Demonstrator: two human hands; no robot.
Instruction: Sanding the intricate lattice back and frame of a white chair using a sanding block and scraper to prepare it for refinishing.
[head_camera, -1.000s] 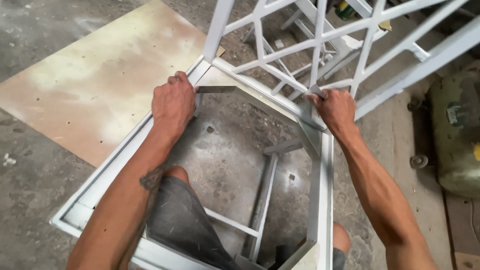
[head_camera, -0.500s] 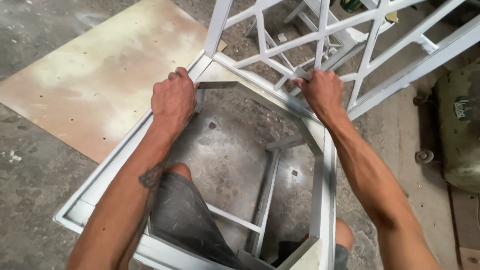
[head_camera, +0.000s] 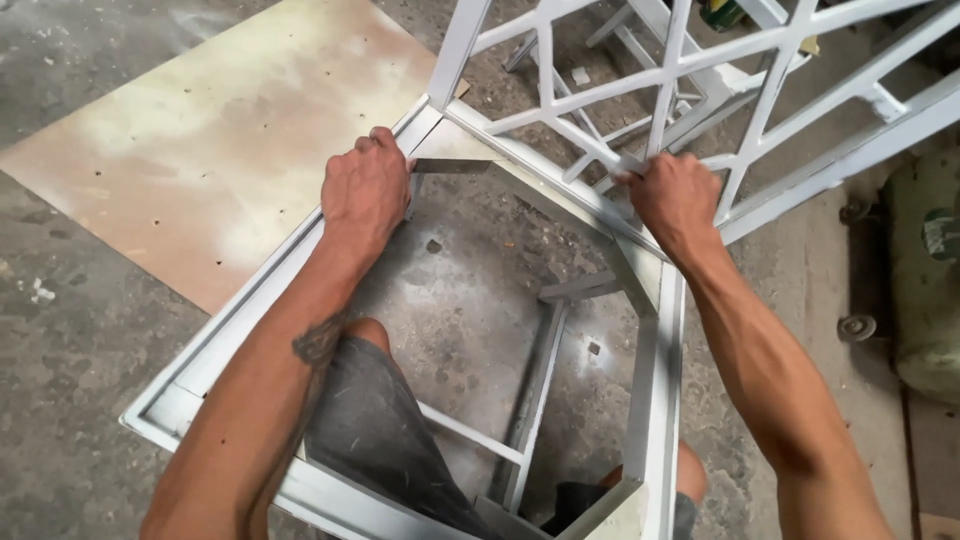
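A white-painted square frame (head_camera: 250, 310) with angled corner braces lies below me, my legs inside it. My left hand (head_camera: 366, 192) grips its far left rail near the corner. My right hand (head_camera: 676, 200) is closed on the frame's far rail, pressing a small grey piece, its kind unclear, where a white lattice panel (head_camera: 700, 70) rises from that rail. A cross brace (head_camera: 540, 390) runs inside the frame.
A stained plywood sheet (head_camera: 210, 140) lies on the concrete floor (head_camera: 60, 400) to the left. A greenish rounded tank (head_camera: 925, 280) stands at the right edge, with a small caster wheel (head_camera: 858, 327) beside it. More white frame parts (head_camera: 650, 30) lie behind the lattice.
My right hand moved along the far rail, first left and up, then back down to the rail's joint with the lattice. My left hand kept its grip. The view shifted slightly.
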